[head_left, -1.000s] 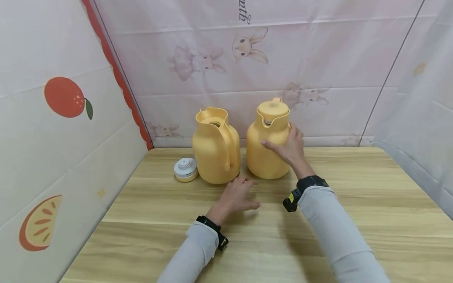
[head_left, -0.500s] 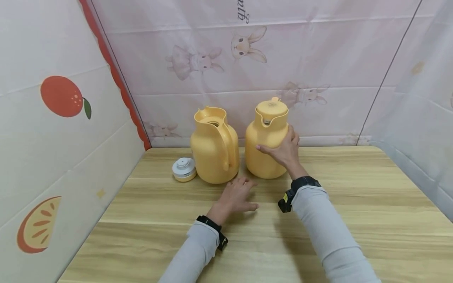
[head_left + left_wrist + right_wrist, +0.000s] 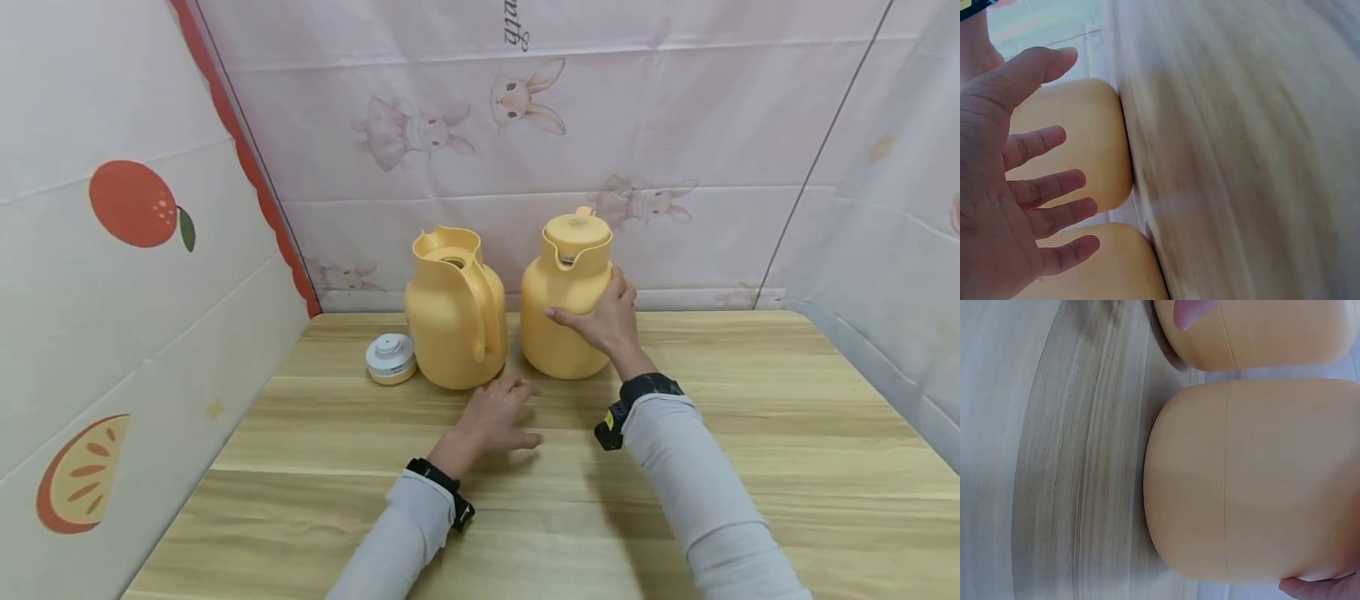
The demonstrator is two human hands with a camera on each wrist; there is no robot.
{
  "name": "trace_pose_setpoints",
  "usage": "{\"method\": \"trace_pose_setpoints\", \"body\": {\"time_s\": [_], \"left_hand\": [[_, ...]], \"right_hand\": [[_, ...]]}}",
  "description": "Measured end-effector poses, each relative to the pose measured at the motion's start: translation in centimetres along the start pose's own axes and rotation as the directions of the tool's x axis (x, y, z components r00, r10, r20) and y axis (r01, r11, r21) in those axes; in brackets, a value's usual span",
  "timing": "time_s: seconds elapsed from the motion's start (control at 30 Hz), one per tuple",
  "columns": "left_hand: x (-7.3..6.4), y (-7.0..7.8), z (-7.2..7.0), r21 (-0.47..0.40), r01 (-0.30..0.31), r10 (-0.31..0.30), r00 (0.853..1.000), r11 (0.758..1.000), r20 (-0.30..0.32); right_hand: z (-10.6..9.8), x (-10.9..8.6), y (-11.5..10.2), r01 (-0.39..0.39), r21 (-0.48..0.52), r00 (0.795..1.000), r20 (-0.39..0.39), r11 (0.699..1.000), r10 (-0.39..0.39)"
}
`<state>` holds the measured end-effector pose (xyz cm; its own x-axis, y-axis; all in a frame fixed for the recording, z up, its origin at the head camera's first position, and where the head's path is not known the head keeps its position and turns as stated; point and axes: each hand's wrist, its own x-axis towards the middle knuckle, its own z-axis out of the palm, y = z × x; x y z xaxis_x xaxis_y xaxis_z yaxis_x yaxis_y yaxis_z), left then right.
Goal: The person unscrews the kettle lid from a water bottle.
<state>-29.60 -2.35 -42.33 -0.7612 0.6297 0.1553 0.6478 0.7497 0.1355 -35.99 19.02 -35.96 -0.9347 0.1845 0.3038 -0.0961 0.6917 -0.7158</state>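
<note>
Two yellow vacuum jugs stand upright side by side at the back of the table. My right hand (image 3: 606, 321) grips the body of the right jug (image 3: 555, 342), with the thumb across its front and the fingers round its right side. That jug has its yellow lid (image 3: 576, 230) on. The left jug (image 3: 446, 325) is uncovered at the top, its handle turned toward the front right. In front of it my left hand (image 3: 491, 421) is held low over the table with spread fingers, holding nothing. In the left wrist view its fingers overlap both jugs.
A white and yellow stopper lid (image 3: 391, 358), white side up, lies left of the left jug. The wood-grain table (image 3: 750, 433) meets a printed wall covering (image 3: 337, 108) right behind the jugs, and another covered wall (image 3: 135, 333) runs along the left.
My left hand has drawn back slightly toward the lower left. My right wrist and forearm have shifted a little to the left, with the hand still at the right jug. Both jugs stay in place.
</note>
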Motion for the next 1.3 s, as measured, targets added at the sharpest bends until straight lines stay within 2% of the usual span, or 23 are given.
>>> {"method": "trace_pose_setpoints", "body": {"time_s": [0.27,0.5,0.63,1.07,1.3], "left_hand": [[-0.7,-0.5,-0.8,-0.023,0.040,-0.039,0.998,0.999,0.051],[-1.3,-1.1,-0.7,-0.044,0.067,-0.065,0.997,0.997,0.043],[-1.7,-1.7,-0.5,-0.041,0.081,-0.080,0.996,0.996,0.038],[-3.8,-2.4,-1.1,-0.097,0.042,-0.041,0.999,0.994,0.009],[-4.5,-2.6,-1.9,-0.142,0.048,-0.048,0.999,0.989,0.000]], "right_hand": [[0.1,-0.3,0.0,0.043,-0.003,0.999,-0.024,0.999,-0.043],[-0.1,-0.6,0.1,0.021,-0.031,0.998,-0.053,0.999,-0.022],[-0.2,-0.7,0.0,0.015,-0.052,0.999,-0.043,0.999,-0.017],[-1.3,-2.6,0.5,0.066,-0.037,0.998,0.001,0.997,-0.066],[-1.8,-4.0,0.8,0.111,0.011,0.994,0.000,0.994,-0.111]]}}
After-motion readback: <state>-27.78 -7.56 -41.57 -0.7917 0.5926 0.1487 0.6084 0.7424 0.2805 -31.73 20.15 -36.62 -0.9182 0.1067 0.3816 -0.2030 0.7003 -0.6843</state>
